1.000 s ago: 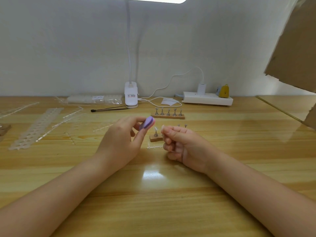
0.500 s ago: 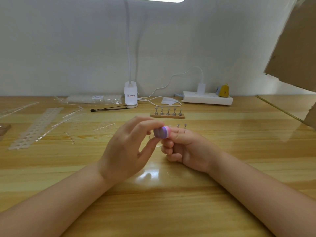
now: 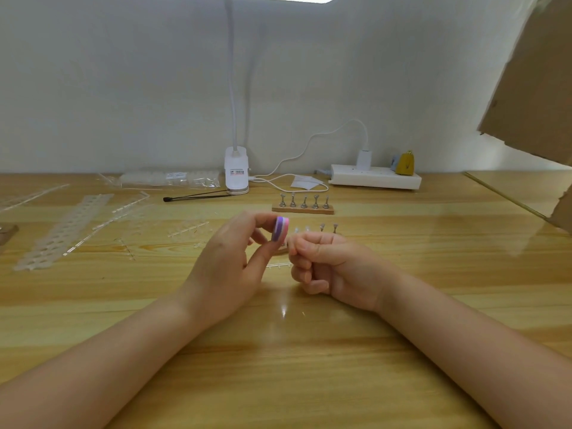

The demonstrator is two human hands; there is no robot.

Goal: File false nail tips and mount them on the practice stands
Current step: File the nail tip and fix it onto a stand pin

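1. Just now, the left hand (image 3: 226, 267) had brought the nail file (image 3: 281, 229), a small purple and pink block, from a spot clear of the other hand across to the centre of the frame, where it stood edge-on, pinched between thumb and fingertips.
2. The right hand (image 3: 328, 267) had barely moved; it sat just right of centre, fingers curled in, thumb and forefinger pressed together at the file's edge. Presumably a nail tip was pinched there, but it was too small and clear to make out, so I cannot tell for certain what it held.
3. Half a second earlier the file had lain flatter against those fingertips; now it was tilted more upright and slightly higher, which I read as one stroke of filing in progress rather than a finished pass.
4. Behind the right hand's knuckles, the near stand (image 3: 328, 228) showed a few pegs, the leftmost ones seemingly capped with pale tips; its base was hidden. The far stand (image 3: 303, 209), above centre, carried five bare metal pegs.
5. Strips of spare tips (image 3: 62, 230) lay at middle left on the table (image 3: 278, 366), so by my judgement most of the mounting remained undone.
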